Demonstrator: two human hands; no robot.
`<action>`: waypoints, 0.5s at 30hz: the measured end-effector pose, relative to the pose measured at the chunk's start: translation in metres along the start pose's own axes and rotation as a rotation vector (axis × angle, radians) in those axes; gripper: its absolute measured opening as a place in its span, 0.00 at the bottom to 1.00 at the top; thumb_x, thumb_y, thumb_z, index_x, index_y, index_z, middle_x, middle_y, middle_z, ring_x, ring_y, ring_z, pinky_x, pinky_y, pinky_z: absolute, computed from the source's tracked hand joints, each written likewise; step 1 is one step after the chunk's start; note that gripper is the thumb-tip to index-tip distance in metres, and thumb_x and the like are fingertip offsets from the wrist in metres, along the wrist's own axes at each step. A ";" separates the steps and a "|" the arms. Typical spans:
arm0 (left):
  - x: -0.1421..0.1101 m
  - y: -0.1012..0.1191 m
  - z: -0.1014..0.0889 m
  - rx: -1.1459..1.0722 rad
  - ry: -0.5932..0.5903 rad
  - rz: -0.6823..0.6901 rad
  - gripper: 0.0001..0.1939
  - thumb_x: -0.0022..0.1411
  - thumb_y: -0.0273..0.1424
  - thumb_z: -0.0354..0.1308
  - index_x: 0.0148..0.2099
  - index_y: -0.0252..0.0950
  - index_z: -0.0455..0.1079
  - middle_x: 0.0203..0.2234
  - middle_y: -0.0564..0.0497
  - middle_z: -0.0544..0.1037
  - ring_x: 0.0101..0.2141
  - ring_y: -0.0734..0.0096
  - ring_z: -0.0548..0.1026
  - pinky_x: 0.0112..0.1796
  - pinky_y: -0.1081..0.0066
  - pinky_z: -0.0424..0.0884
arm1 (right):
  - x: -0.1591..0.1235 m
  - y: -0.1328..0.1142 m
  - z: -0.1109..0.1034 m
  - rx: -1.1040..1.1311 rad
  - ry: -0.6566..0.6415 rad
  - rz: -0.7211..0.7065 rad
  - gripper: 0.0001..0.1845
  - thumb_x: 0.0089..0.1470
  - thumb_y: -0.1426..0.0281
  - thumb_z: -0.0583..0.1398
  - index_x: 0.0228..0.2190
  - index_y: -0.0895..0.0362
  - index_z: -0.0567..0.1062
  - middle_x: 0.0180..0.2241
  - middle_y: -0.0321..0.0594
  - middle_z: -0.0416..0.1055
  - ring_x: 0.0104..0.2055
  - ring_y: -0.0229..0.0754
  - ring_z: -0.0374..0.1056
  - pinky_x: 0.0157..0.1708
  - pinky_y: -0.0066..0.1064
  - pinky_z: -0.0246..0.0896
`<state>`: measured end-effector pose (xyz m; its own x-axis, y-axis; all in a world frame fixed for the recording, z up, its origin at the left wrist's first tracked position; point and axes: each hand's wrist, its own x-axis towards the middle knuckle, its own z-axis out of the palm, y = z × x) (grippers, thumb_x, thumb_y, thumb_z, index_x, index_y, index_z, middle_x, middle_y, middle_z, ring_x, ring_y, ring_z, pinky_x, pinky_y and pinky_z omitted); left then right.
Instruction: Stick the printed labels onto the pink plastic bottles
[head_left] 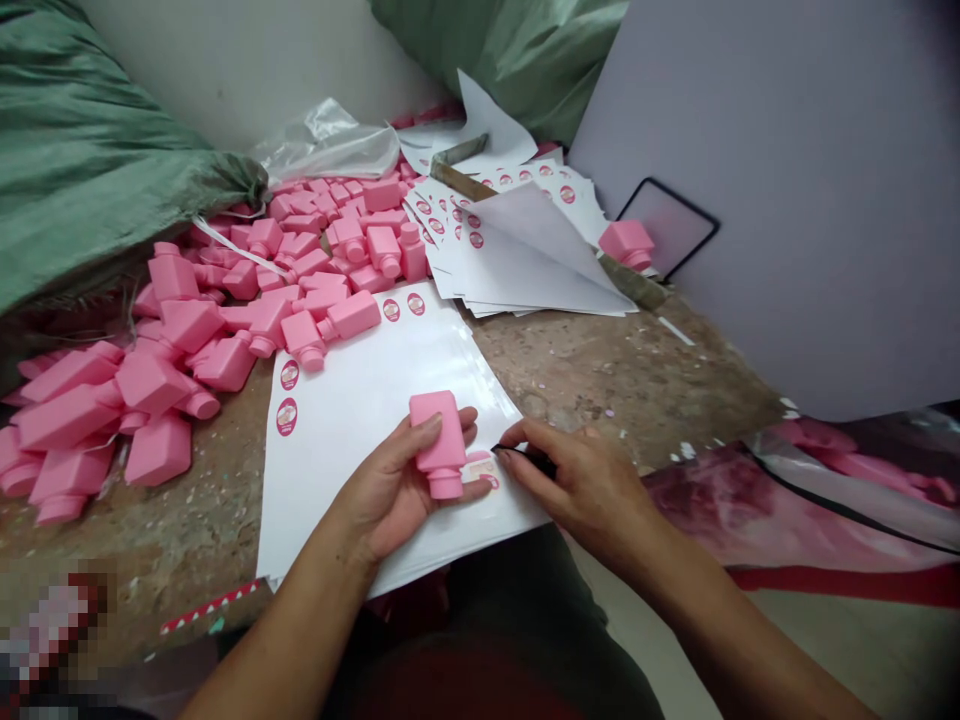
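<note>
My left hand [397,478] is closed round a pink plastic bottle [436,432], its neck tilted down toward me. Under the bottle lies a stack of white label sheets [352,400], with a few round red-and-white labels left along its edges. Between finger and thumb, my right hand [574,470] pinches black tweezers [529,457], mostly hidden by the fingers. Their tip is just right of the bottle, beside a small label [484,472] near my left fingertips. Whether the tip touches that label I cannot tell.
A heap of pink bottles [247,310] covers the table's left and back. More label sheets [525,240] lie behind, under a metal bar [465,180]. One bottle [628,243] stands by the pale panel [810,200] at right. Green sacks [97,150] border the back.
</note>
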<state>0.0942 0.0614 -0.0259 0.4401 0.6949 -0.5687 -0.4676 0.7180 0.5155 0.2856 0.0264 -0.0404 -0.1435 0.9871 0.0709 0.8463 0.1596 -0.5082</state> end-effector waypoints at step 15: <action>0.001 0.001 -0.002 -0.049 -0.002 -0.011 0.16 0.60 0.29 0.60 0.51 0.35 0.69 0.54 0.40 0.72 0.60 0.54 0.64 0.54 0.39 0.65 | 0.001 -0.004 0.002 -0.102 0.022 0.018 0.09 0.58 0.66 0.55 0.31 0.53 0.74 0.19 0.33 0.72 0.21 0.41 0.65 0.27 0.32 0.47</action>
<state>0.0925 0.0633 -0.0272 0.4473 0.6868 -0.5729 -0.4994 0.7232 0.4770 0.2808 0.0265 -0.0396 -0.1177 0.9896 0.0822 0.8966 0.1415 -0.4196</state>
